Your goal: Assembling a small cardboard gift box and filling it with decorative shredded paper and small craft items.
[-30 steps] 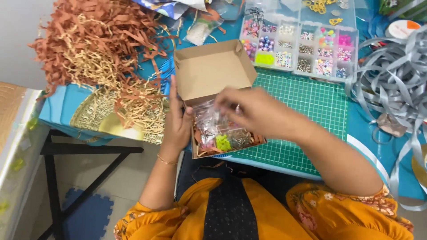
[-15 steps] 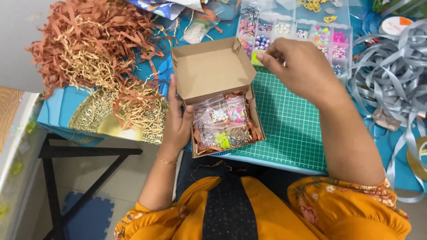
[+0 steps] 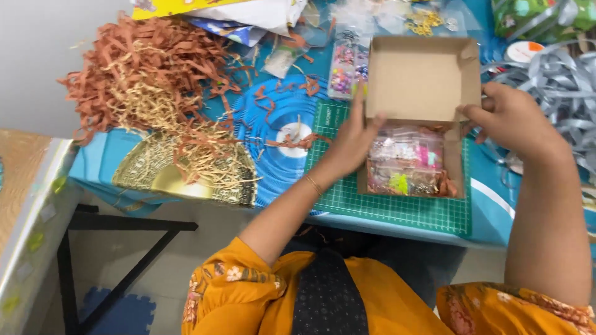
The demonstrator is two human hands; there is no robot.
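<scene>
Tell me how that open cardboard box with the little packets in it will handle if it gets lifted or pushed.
The cardboard box is thin folded card with its lid standing open, so it will probably flex rather than stay rigid. Its filling is small clear packets, so it is likely light. The left hand and right hand steady opposite sides; pushed on the green cutting mat, it would probably slide, not roll.

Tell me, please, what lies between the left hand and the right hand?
In the head view, the open cardboard box lies between the left hand and the right hand; each hand touches one side. Clear packets of small colourful items fill it.
</scene>
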